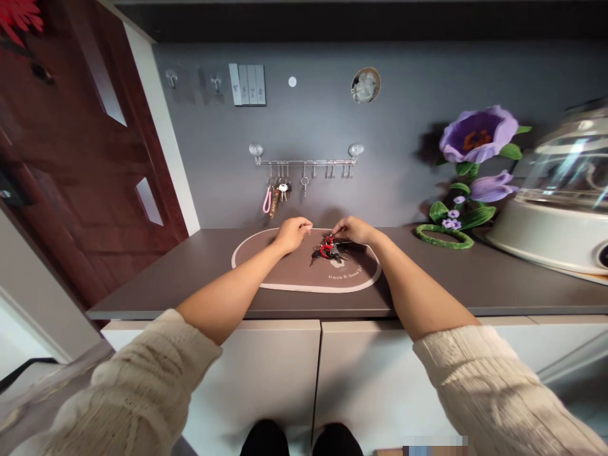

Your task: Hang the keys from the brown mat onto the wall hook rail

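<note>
Cream knitted sleeves (147, 373) are seen nearest the camera, at the lower left and lower right of the frame. Just below the frame's centre, a bunch of dark keys with red pieces (327, 249) is laid on a brown, pale-edged mat (275, 272). It is placed to the lower left of the right hand (355, 230) and to the lower right of the left hand (292, 235); the right is clearly nearer, its fingertips brought to the bunch's upper edge. Whether anything is pinched there cannot be told. The left hand's fingers are curled, with nothing visibly held, though whether their tips meet cannot be made out. No single long axis is shown by the tangled bunch; one dark end is pointed toward the lower left.
</note>
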`<state>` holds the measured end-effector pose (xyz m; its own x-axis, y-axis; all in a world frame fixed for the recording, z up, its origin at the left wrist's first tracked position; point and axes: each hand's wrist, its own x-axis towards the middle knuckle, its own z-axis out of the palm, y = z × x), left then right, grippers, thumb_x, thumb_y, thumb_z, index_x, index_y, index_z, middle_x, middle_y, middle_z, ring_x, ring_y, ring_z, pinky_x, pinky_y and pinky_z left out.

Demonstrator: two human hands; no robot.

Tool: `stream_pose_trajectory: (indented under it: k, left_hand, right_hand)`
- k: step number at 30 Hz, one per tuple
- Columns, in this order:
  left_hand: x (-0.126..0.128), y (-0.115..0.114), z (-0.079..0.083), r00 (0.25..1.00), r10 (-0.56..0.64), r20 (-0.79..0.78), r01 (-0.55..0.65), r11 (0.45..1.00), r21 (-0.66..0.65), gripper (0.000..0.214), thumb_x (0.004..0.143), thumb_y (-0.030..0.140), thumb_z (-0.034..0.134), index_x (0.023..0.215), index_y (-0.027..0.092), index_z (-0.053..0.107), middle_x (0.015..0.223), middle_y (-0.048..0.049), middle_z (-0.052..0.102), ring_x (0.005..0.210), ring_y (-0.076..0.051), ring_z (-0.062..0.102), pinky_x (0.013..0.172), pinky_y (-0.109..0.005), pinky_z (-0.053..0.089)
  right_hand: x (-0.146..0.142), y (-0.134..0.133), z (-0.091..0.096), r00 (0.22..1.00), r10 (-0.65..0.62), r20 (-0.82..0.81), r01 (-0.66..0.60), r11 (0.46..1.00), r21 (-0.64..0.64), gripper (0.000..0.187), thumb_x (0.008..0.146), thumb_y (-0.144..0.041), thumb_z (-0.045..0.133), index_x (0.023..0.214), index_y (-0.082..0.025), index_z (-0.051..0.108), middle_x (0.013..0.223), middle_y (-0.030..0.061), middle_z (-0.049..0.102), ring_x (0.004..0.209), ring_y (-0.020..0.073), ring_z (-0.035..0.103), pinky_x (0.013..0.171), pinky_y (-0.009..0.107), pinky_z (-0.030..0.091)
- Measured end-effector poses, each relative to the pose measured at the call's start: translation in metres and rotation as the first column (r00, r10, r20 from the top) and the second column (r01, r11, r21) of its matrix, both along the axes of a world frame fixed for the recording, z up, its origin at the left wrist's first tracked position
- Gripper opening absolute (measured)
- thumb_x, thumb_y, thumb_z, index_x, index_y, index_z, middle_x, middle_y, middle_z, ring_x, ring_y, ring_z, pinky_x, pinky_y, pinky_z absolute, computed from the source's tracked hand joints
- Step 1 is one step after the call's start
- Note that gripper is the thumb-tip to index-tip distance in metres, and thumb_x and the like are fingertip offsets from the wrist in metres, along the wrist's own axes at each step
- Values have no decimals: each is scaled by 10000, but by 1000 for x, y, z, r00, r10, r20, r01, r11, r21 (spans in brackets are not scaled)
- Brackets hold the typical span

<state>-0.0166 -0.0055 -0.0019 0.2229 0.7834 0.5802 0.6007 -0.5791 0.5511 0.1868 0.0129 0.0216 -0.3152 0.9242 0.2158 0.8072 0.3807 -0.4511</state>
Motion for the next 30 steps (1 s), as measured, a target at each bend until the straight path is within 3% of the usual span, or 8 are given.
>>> stream_pose_trajectory:
  k: [18, 30]
  left_hand:
    - [1, 0, 1, 999, 2, 33, -1, 1000, -18, 202, 762, 209, 457, 805, 150, 645, 732, -20, 657, 543, -101, 528, 586, -226, 405]
    - [3, 1, 1, 996, -30, 84, 32, 999, -25, 196, 744, 226, 493, 840, 152, 647, 732, -19, 653, 565, -99, 525, 608, -228, 419]
  right_hand:
    - [-2, -2, 3, 993, 97, -67, -85, 983, 160, 110, 696, -205, 521, 708, -146, 614, 691, 21, 626, 629, 102, 522, 647, 220, 397]
    - [-9, -6, 8, 949, 167, -266, -126, 978, 165, 87, 706, -213, 527, 729, -141, 571, 755, 43, 629, 686, 123, 539, 724, 274, 416]
